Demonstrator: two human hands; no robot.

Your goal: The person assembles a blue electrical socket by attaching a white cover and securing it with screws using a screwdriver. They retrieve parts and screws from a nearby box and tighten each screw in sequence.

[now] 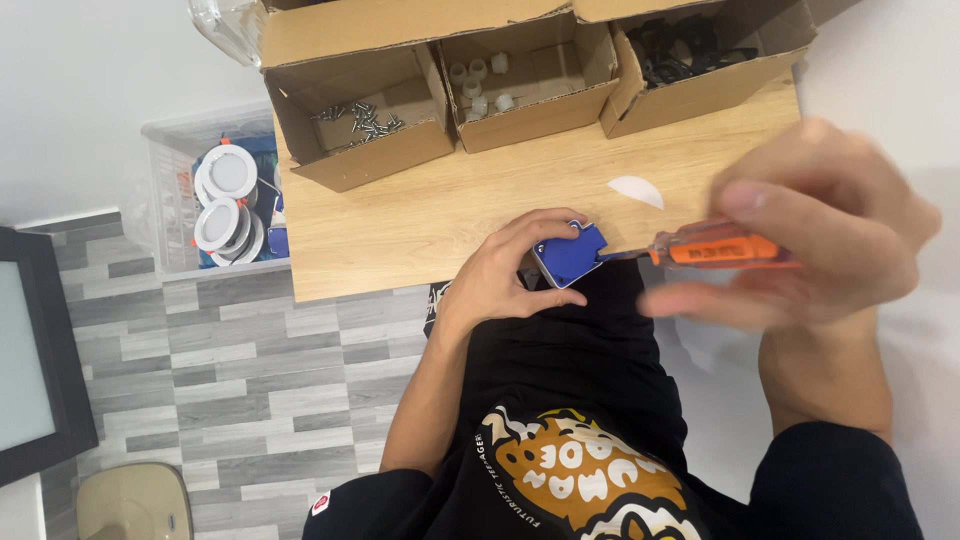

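The right hand (810,240), blurred and close to the lens, covers most of an orange-handled screwdriver (715,248), whose tip vanishes behind the blue plastic part (570,256) at the tabletop's near edge. The left hand (510,270) hides that part's near side. Three cardboard boxes (360,110) along the far edge are cropped by the frame's top.
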